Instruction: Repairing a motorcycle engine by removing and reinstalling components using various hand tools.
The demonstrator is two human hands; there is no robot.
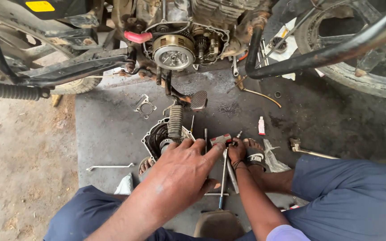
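My left hand [184, 172] is spread palm down low in the middle, just over the floor. Its fingertips reach a small red-and-grey hammer head [220, 139] and the rim of a round engine side cover [153, 135] lying on the ground. My right hand [237, 151], with a cord at the wrist, is closed around a thin metal tool [238, 133] beside the hammer. Long metal rods and a screwdriver [223, 178] lie under and between both hands. Above them the motorcycle's open engine shows its clutch drum [173, 54].
A ribbed footpeg [175, 121] and brake pedal [199, 100] hang over the cover. On the dark mat lie a gasket [144, 105], a spanner [108, 167], a small tube [261, 126] and a wrench [307, 151]. My sandalled foot [255, 158] sits right of the hands. A crash bar [336, 50] and wheel [380, 80] stand upper right.
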